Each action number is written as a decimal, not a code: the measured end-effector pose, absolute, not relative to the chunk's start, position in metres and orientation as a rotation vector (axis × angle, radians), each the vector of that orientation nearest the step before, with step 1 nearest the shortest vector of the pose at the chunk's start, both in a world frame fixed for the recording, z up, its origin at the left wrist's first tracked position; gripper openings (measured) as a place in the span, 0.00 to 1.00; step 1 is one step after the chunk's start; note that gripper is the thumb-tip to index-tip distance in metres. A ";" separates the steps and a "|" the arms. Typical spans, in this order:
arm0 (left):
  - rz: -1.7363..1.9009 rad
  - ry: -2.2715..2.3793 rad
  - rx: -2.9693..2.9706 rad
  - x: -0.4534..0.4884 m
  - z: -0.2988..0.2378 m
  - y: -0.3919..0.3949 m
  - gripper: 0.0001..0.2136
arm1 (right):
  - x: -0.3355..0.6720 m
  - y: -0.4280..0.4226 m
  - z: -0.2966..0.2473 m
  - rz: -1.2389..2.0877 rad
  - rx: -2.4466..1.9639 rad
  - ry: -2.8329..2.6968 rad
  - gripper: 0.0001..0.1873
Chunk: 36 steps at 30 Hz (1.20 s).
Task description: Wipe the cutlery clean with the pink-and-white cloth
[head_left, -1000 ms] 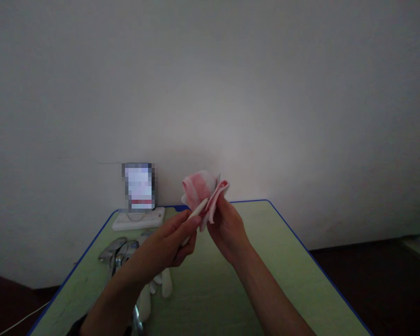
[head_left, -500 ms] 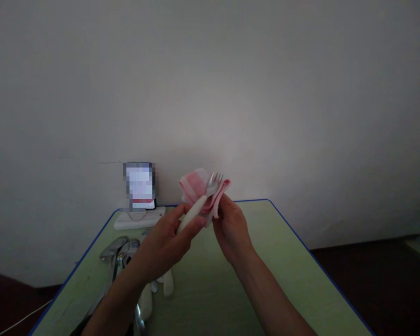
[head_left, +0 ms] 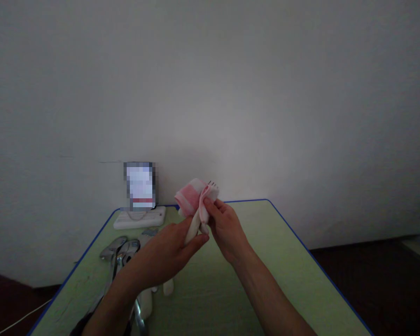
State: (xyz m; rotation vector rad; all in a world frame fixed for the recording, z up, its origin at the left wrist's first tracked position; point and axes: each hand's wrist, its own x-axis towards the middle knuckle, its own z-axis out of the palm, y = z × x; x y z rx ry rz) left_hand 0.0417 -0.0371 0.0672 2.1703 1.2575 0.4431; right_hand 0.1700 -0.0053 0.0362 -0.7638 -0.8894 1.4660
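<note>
My left hand [head_left: 177, 245] is closed around the white handle of a fork [head_left: 193, 229], held above the table with its tines pointing up and away. A pink and white cloth [head_left: 191, 196] wraps the fork's head, so only the tips of the tines show above it. My right hand [head_left: 227, 226] pinches a fold of the cloth over the fork just below the tines, thumb on the near side. The left fingertips are partly hidden behind the handle and cloth.
Metal ladles or large spoons [head_left: 121, 249] and white-handled utensils [head_left: 146, 303] lie on the left of the green table [head_left: 283, 280]. At the back left, a blurred lit screen [head_left: 140, 184] stands on a white base [head_left: 140, 218] by the wall [head_left: 210, 93].
The right hand has moved left and brought the cloth fold over the fork's head, covering most of it. The fork has shifted slightly lower.
</note>
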 end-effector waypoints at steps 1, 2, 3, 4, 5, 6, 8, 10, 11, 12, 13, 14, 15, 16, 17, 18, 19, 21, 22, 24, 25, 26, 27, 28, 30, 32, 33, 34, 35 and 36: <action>0.420 1.258 2.203 0.041 0.066 -0.037 0.13 | 0.171 -0.004 0.034 1.467 -0.767 -0.875 0.14; 0.409 1.254 2.235 0.041 0.066 -0.037 0.13 | 0.171 -0.002 0.032 1.460 -0.771 -0.863 0.14; 0.404 1.247 2.265 0.041 0.066 -0.037 0.12 | 0.172 0.000 0.030 1.445 -0.775 -0.861 0.14; 0.397 1.242 2.290 0.041 0.066 -0.038 0.12 | 0.174 0.001 0.029 1.425 -0.782 -0.873 0.13; 0.386 1.245 2.306 0.041 0.066 -0.038 0.12 | 0.175 0.002 0.029 1.395 -0.793 -0.895 0.13; 0.371 1.249 2.317 0.040 0.067 -0.039 0.12 | 0.177 0.003 0.029 1.357 -0.806 -0.924 0.12; 0.339 1.251 2.323 0.039 0.069 -0.040 0.12 | 0.182 0.004 0.031 1.264 -0.832 -0.994 0.12; 0.343 1.254 2.322 0.038 0.072 -0.042 0.13 | 0.188 0.004 0.035 1.156 -0.863 -1.067 0.12; 0.354 1.254 2.322 0.038 0.072 -0.043 0.13 | 0.190 0.004 0.037 1.108 -0.884 -1.102 0.12; 0.363 1.252 2.322 0.038 0.073 -0.043 0.14 | 0.191 0.004 0.039 1.071 -0.912 -1.131 0.13; 0.369 1.251 2.321 0.038 0.073 -0.044 0.14 | 0.192 0.004 0.040 1.048 -0.945 -1.150 0.14; 0.375 1.250 2.317 0.039 0.073 -0.044 0.15 | 0.192 0.003 0.040 1.041 -0.979 -1.158 0.15; 0.381 1.248 2.312 0.039 0.072 -0.043 0.15 | 0.190 0.002 0.041 1.052 -1.007 -1.156 0.16; 0.390 1.243 2.305 0.040 0.071 -0.043 0.15 | 0.188 0.000 0.041 1.085 -1.023 -1.147 0.17; 0.406 1.240 2.297 0.041 0.070 -0.042 0.14 | 0.186 -0.002 0.041 1.136 -1.023 -1.133 0.19; 0.429 1.237 2.287 0.042 0.068 -0.041 0.13 | 0.183 -0.004 0.042 1.199 -1.006 -1.118 0.20; 0.452 1.234 2.277 0.044 0.067 -0.039 0.13 | 0.180 -0.007 0.043 1.263 -0.978 -1.103 0.20; 0.477 1.234 2.256 0.047 0.063 -0.037 0.12 | 0.177 -0.010 0.046 1.342 -0.919 -1.066 0.20; 0.485 1.240 2.248 0.048 0.061 -0.036 0.12 | 0.176 -0.012 0.048 1.352 -0.902 -1.058 0.19; 0.488 1.250 2.244 0.050 0.058 -0.034 0.12 | 0.178 -0.012 0.050 1.334 -0.894 -1.062 0.18; 0.486 1.250 2.242 0.051 0.057 -0.033 0.12 | 0.180 -0.011 0.050 1.317 -0.900 -1.077 0.17; 0.478 1.246 2.240 0.051 0.057 -0.033 0.11 | 0.182 -0.010 0.050 1.300 -0.907 -1.097 0.17; 0.458 1.231 2.230 0.050 0.057 -0.033 0.11 | 0.185 -0.008 0.050 1.281 -0.910 -1.119 0.16; 0.436 1.218 2.217 0.049 0.058 -0.033 0.11 | 0.188 -0.007 0.049 1.261 -0.909 -1.144 0.16; 0.394 1.187 2.182 0.047 0.062 -0.035 0.12 | 0.192 -0.004 0.048 1.221 -0.895 -1.202 0.15; 0.384 1.156 2.163 0.044 0.066 -0.037 0.13 | 0.196 -0.003 0.049 1.179 -0.877 -1.252 0.15; 0.388 1.137 2.159 0.043 0.067 -0.037 0.14 | 0.197 -0.003 0.050 1.154 -0.875 -1.271 0.14; 0.394 1.116 2.154 0.042 0.069 -0.038 0.14 | 0.199 -0.003 0.051 1.128 -0.878 -1.285 0.14; 0.406 1.093 2.147 0.042 0.069 -0.039 0.15 | 0.200 -0.003 0.052 1.100 -0.885 -1.291 0.14; 0.424 1.073 2.129 0.042 0.069 -0.039 0.16 | 0.201 -0.003 0.054 1.072 -0.897 -1.289 0.14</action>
